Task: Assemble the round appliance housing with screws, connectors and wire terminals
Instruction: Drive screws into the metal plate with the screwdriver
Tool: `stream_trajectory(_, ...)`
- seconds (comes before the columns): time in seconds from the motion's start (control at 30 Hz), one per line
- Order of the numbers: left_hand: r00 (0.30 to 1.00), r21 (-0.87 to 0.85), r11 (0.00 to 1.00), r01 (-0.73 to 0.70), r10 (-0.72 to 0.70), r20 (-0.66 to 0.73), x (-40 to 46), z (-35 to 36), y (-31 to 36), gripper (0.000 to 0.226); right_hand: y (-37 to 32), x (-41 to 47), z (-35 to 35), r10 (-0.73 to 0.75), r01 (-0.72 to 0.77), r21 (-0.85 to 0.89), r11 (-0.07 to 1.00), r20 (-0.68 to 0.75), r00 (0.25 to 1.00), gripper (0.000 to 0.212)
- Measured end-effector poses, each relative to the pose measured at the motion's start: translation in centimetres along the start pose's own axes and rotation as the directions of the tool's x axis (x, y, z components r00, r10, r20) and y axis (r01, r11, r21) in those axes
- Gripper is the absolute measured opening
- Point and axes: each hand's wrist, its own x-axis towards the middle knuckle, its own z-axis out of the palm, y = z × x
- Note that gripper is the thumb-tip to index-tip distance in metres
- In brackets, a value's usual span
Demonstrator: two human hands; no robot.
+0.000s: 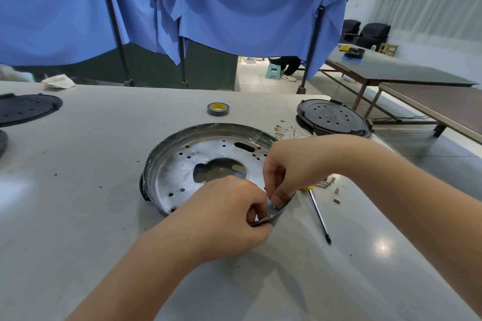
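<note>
The grey tabletop [91, 190] spreads under me, and the round metal housing [182, 164] lies open side up at its middle. My left hand [229, 216] pinches its near rim; my right hand [292, 169] curls down just beside, fingertips pressing on something small there, a screw perhaps, too hidden to tell. Right of the housing lies the screwdriver [319, 216], loose screws [328, 185] by its handle, wire terminals [284, 130] further back.

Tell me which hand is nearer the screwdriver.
Right. The right hand pinches the housing rim just beside the screwdriver; the left hand grips the rim farther away.
</note>
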Motion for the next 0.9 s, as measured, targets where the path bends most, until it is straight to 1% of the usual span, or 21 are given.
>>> stream_trajectory(0.1,1.0,0.006,1.0,0.008,-0.008,0.011,0.05,-0.06,0.14,0.03,-0.13,0.03,0.11,0.014,-0.015,-0.042,0.999,-0.012,1.0,0.008)
stream_trajectory(0.23,0.999,0.015,1.0,0.019,-0.02,0.034,0.07,-0.23,0.36,0.034,-0.37,0.24,0.25,0.022,-0.023,-0.088,0.996,-0.013,1.0,0.007)
stream_trajectory(0.5,0.999,0.022,0.999,0.028,-0.029,0.044,0.08,-0.21,0.55,0.035,-0.3,0.32,0.33,0.032,-0.032,-0.109,0.994,-0.003,0.999,0.01)
stream_trajectory(0.73,0.998,0.015,0.999,0.035,-0.036,0.042,0.03,-0.21,0.51,0.028,-0.36,0.08,0.38,0.04,-0.042,-0.112,0.993,-0.02,0.999,0.011)
stream_trajectory(0.9,0.998,0.002,0.999,0.047,-0.047,0.044,0.05,-0.11,0.44,0.03,-0.47,-0.03,0.49,0.061,-0.062,-0.1,0.993,-0.018,0.998,0.01)
